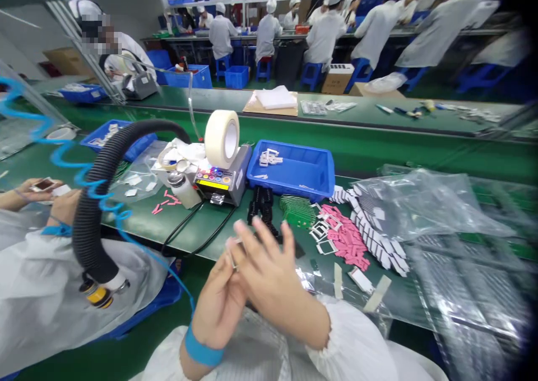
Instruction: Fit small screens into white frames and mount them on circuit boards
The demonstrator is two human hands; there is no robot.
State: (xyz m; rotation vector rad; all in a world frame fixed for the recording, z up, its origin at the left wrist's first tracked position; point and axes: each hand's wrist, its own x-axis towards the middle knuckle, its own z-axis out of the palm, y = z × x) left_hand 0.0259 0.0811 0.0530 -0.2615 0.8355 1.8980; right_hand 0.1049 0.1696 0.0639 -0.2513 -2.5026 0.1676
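A small part (234, 263), mostly hidden so the details can't be made out, is held up in front of the worktop (153, 230) edge, pinched in the fingertips of the left hand (221, 302), which is ringed by a blue wristband (204, 348). It's half covered by the right hand (271, 274): those fingers are kept pretty straight and spread, but the thumb is blocked from view, so whether anything's gripped there can't be told. Just past the hands, black pieces (261, 199), green boards (297, 212), white frames (320, 231) and a heap of pink pieces (348, 244) are laid out, with overlapping white strips (372, 241) lined up to the right. Behind those, a few white parts (269, 157) are kept in a blue tray (294, 173). Left of that, a tape roll (213, 140) is perched on a dispenser (222, 187), and a bottle (184, 191) is parked beside it. Way over left, a framed piece (43, 185) is held by a co-worker's hands (65, 207).
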